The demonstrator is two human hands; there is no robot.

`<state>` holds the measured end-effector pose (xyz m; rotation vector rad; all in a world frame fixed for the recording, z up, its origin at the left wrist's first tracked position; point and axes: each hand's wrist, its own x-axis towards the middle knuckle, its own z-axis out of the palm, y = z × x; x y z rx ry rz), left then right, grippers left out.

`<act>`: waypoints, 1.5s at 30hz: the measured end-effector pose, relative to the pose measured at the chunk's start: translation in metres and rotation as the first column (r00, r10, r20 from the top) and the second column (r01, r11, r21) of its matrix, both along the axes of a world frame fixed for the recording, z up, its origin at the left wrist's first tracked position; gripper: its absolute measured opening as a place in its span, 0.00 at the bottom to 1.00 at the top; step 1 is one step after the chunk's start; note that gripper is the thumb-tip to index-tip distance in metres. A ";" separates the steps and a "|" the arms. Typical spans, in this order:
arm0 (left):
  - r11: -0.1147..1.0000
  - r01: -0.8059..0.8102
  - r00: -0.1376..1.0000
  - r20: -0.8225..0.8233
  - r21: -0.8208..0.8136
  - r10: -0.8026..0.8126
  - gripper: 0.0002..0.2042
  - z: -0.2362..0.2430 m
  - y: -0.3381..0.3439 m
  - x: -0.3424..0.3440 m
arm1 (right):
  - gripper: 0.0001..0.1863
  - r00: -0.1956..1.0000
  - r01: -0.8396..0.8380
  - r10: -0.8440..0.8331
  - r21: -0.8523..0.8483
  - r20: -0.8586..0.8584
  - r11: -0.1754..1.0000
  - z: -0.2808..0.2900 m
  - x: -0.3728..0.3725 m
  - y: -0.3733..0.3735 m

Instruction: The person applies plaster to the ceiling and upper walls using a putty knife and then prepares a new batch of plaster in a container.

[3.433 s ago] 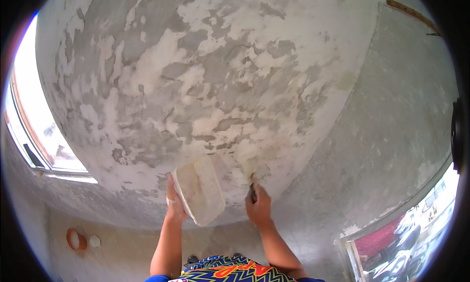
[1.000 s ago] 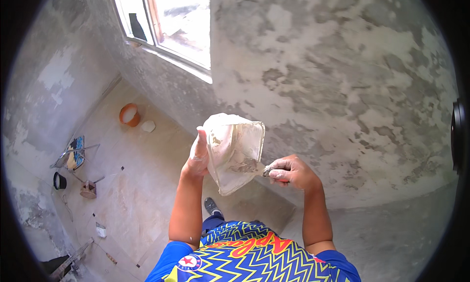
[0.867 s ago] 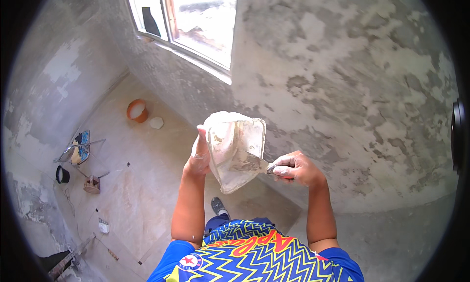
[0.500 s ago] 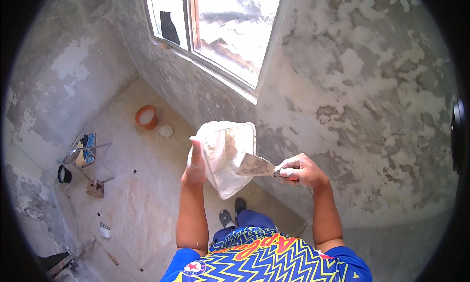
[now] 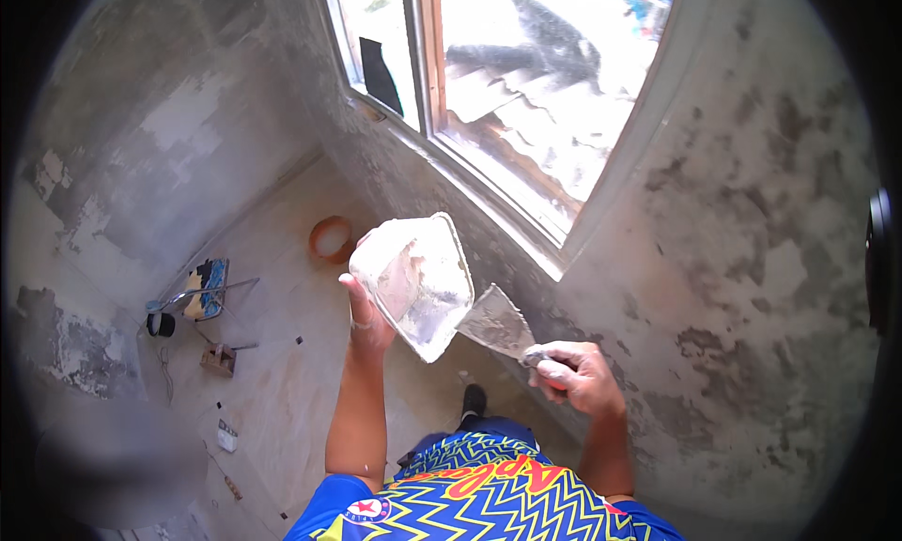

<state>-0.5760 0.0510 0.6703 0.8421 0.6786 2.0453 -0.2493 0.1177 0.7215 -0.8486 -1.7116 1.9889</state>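
The white, rectangular, plaster-smeared tub [image 5: 418, 282] was in the air before the body, gripped by the left hand [image 5: 369, 323], some fingers hidden. The right hand [image 5: 578, 376] had its fingers closed round the handle of a flared metal scraper [image 5: 498, 320], blade just beside the tub's rim. Beyond, a round orange bucket [image 5: 340, 257] stood on the pale floor [image 5: 282, 391].
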 end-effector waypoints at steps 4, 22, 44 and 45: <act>0.996 -0.071 0.994 -0.075 0.061 0.075 0.55 0.007 0.024 -0.030 | 0.11 0.989 -0.131 0.130 0.015 0.063 0.991 -0.019 -0.053 0.011; 0.977 -0.007 1.000 -0.019 0.212 0.012 0.53 -0.048 0.036 -0.275 | 0.12 0.968 -0.178 0.221 -0.295 0.118 0.939 -0.013 -0.351 0.041; 0.977 0.075 0.979 0.203 -0.202 -0.033 0.50 -0.057 0.067 -0.515 | 0.13 0.967 -0.160 0.172 -0.075 0.186 0.984 0.010 -0.640 0.112; 0.968 0.121 0.985 0.151 -0.220 -0.089 0.50 -0.052 0.075 -0.530 | 0.13 0.971 -0.155 0.164 -0.066 0.173 0.986 0.005 -0.651 0.121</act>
